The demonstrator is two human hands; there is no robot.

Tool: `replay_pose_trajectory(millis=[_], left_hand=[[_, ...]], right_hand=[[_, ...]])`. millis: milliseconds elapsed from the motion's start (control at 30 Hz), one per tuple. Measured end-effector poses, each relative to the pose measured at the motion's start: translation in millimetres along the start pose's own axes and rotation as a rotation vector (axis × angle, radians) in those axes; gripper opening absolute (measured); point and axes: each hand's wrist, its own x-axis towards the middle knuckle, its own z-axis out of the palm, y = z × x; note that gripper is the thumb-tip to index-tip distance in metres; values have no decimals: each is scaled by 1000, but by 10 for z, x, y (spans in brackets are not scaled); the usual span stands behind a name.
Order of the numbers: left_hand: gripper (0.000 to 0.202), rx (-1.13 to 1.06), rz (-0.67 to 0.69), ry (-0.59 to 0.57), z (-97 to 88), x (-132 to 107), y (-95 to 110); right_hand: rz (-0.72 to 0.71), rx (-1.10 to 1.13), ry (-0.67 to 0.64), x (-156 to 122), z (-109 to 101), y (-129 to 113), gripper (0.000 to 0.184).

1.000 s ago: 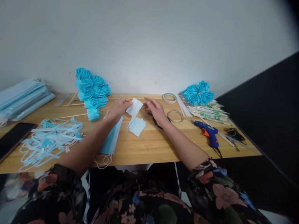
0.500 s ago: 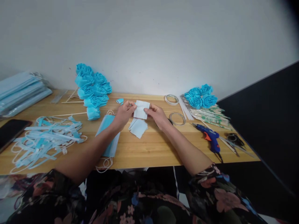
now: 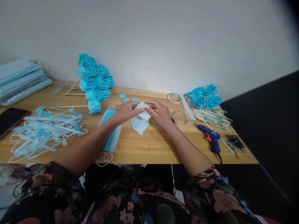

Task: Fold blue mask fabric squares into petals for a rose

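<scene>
Between both hands, over the middle of the table, is a pale blue square of mask fabric (image 3: pixel 144 114), now turned cornerwise. My left hand (image 3: pixel 128 111) pinches its left side, thumb lying across the top. At the upper right edge, the fingertips of my right hand (image 3: pixel 161 114) close on it. Just below lies a small pile of similar fabric squares (image 3: pixel 140 125), partly covered by the held one. A blue face mask (image 3: pixel 112 137) lies flat under and beside my left forearm. Behind my hands are small blue cut petals (image 3: pixel 125 100).
Blue fabric roses (image 3: pixel 97 81) on sticks stand at the back left, more roses (image 3: pixel 205 97) at the back right. Mask offcuts (image 3: pixel 46 133), a phone (image 3: pixel 11 119) and packed masks (image 3: pixel 21 79) lie left. Tape rolls (image 3: pixel 179 118) and a glue gun (image 3: pixel 211 137) lie right.
The fabric square has gone from facing flat and straight to tilted cornerwise, and my hands have drawn closer together around it. The view has shifted slightly; more petals show behind my hands.
</scene>
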Motion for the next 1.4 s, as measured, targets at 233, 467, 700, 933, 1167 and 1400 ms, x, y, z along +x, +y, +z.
replay_pose_trajectory(millis=[233, 467, 700, 933, 1167, 1400], left_hand=[[32, -368, -70, 135, 15, 51, -98], [20, -564, -91, 170, 1, 60, -73], [20, -524, -89, 124, 61, 33, -117], [30, -448, -66, 142, 55, 32, -142], [35, -345, -41, 175, 78, 34, -125], [53, -278, 12, 186, 107, 26, -78]], right_hand=[[-32, 66, 117, -14, -5, -22, 31], [-101, 9, 61, -21, 36, 9, 22], [-158, -81, 51, -9, 57, 87, 18], [-24, 46, 106, 0, 51, 35, 15], [107, 181, 133, 22, 101, 39, 17], [108, 216, 156, 39, 99, 60, 17]])
